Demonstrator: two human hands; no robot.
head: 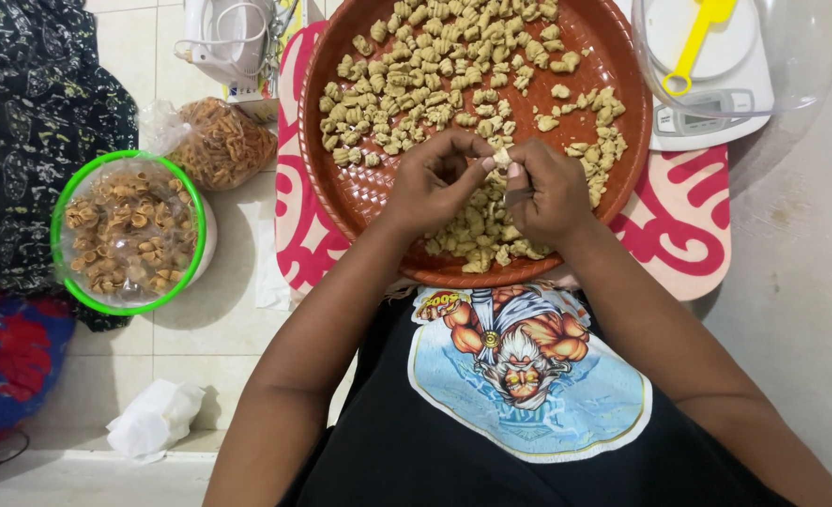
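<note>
Black shirt (388, 441) with a round cartoon print fills the near edge, its lower part cut off by the frame. Both forearms run from it up to the hands, which meet over the near half of a round reddish-brown tray (622, 122).

Left hand (435, 183): fingers curled inward, tips drawn close together beside the right hand. Cannot tell whether anything sits inside the curl; the palm side is turned away.

Right hand (542, 188): thumb and forefinger pinched narrow on one small dough piece (501, 158), pale beige, which shows just at the fingertips between the two hands, raised a little above the tray.

Tray holds many shaped dough pieces (435, 84), spread thick across the far left and middle, with a second heap near the hands that the hands partly hide. Far rim of the tray is cut off at the top. Tray rests on a pink and red patterned board (688, 225), mostly covered.

Left, on the tiled floor: green-rimmed bowl (59, 235) lined with clear plastic, holding browned curled pieces. Just beyond it, a clear bag (223, 145) of orange-brown pieces. Far left, dark patterned cloth (31, 103). Near left, crumpled white tissue (153, 418).

Far right: white kitchen scale (716, 117) under a clear bowl (810, 56), with a yellow scoop (702, 38) inside; all cut by the top edge. Far centre-left: white appliance (228, 38) with cord, kind hard to make out.
</note>
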